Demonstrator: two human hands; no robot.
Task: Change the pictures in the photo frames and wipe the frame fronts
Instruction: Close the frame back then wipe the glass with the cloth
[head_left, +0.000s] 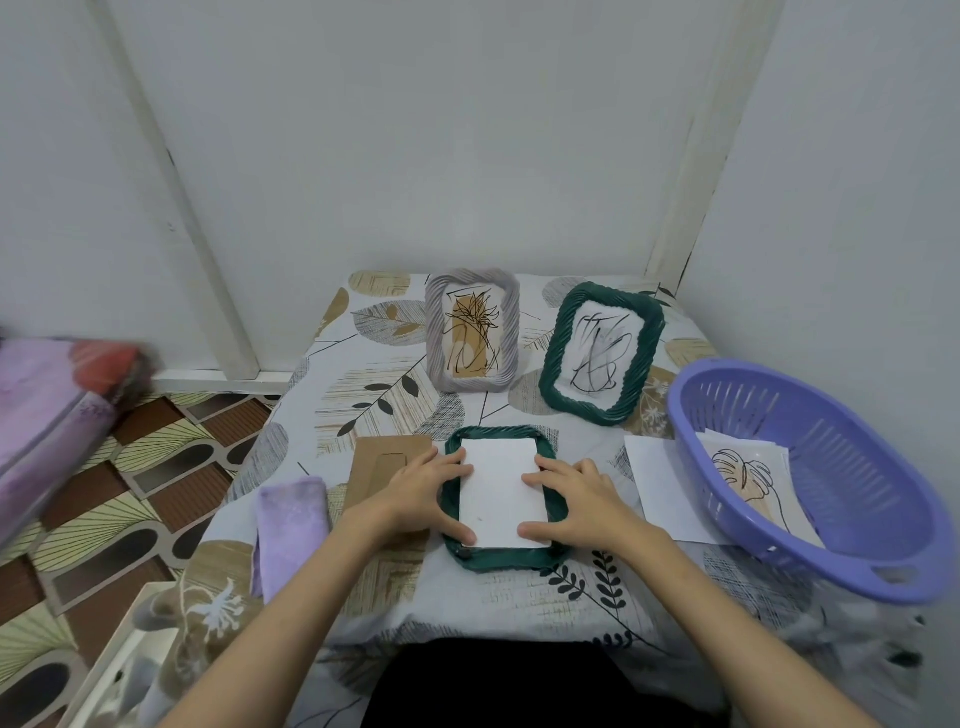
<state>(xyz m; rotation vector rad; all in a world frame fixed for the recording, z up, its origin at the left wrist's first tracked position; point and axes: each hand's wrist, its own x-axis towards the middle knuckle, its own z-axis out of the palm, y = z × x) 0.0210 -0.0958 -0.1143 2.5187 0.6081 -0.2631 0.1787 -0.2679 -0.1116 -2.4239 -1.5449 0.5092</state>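
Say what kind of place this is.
Likely a room in a home: a small table under a leaf-print cloth in a plain white corner, folded purple bedding, patterned brown floor covering.

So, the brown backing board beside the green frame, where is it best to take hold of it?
Take the brown backing board by its far edge, coming from the far side with a pinch. It lies flat on the tablecloth, the left hand covers its near right part, and the purple cloth crowds its left.

Green frame (498, 558) face-down, white sheet (501, 493) inside; two frames upright behind.
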